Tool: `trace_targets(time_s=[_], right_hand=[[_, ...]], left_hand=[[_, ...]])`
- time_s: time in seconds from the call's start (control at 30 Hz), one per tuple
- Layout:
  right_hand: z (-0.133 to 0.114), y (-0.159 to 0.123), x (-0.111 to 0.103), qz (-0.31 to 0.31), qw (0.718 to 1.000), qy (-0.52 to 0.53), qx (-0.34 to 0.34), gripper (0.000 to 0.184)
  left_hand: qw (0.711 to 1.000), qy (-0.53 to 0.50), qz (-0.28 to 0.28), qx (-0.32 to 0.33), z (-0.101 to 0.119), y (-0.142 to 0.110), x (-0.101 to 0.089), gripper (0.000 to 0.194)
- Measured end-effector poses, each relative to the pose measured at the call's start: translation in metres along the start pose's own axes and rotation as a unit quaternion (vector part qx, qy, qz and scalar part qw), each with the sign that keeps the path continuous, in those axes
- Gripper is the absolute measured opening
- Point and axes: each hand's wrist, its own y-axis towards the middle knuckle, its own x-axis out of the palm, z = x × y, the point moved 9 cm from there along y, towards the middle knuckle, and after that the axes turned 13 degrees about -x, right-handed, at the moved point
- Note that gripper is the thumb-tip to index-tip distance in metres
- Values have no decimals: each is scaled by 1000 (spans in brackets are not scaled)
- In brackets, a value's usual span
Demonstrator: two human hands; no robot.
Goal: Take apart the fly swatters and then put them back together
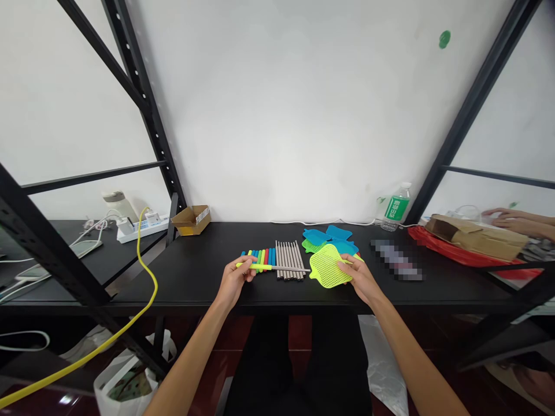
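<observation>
Yellow stick [262, 267]: we're pinching it, left hand [237, 275] | holey paddle [326, 267]: we're pinching it, right hand [358, 275] | between hands: we're likely lining up ends, needing straight aiming

Both arms reach forward from the lower edge of the view, bare along the visible length, and slant inward toward each other. The left forearm [195, 352] rises to the left wrist [223, 299], and the left hand [236, 277] is closed in a grip, its fingers curled and its thumb pointing inward. The right forearm [411, 344] mirrors it, leading to the right wrist [373, 293]; the right hand [358, 274] pinches between thumb and fingers, pointing toward the left one. The hands are level and apart. Below, the dark-clothed legs [340, 364] stand slightly parted.
</observation>
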Motion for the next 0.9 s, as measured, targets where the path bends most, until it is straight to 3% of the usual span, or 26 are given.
trace_targets(time_s=[0.37,0.6,0.67,0.8,0.9], right_hand=[[2,2,-5,19,1000,19,-2,57],[-7,0,-3,26,999,1,-25,83],[-8,1,0,20,999,-12,-40,77],[-5,3,8,20,997,-46,-60,42],[-6,2,23,2,996,-68,-65,37]], left_hand=[[1000,-10,2,8,-3,3,-4,26],[1000,13,14,10,0,1,-3,27],[999,26,17,12,1,0,-3,28],[997,71,17,18,2,-1,-1,31],[993,118,6,30,2,-3,4,29]])
